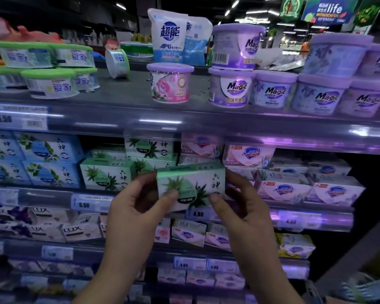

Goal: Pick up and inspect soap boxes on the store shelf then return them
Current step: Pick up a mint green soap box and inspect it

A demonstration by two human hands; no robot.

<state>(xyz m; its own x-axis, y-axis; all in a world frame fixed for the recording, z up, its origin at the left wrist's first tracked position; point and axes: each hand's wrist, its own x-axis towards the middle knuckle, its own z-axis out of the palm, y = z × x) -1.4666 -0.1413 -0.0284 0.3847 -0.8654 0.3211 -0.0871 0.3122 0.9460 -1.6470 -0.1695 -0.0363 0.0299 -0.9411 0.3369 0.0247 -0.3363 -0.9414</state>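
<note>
A green and white soap box [192,185] with an aloe picture is held in front of the second shelf, its printed face toward me. My left hand [134,213] grips its left end, thumb on the front face. My right hand [241,207] grips its right end, thumb on the lower front. Behind it, more boxes of the same green soap [105,174] stand stacked on the shelf.
Blue soap boxes [42,163] fill the shelf's left, pink and white ones [294,185] its right. Lux boxes [75,230] lie on the shelf below. Purple tubs [228,88] and green-lidded tubs [48,84] stand on the top shelf. Price tags line the shelf edges [90,201].
</note>
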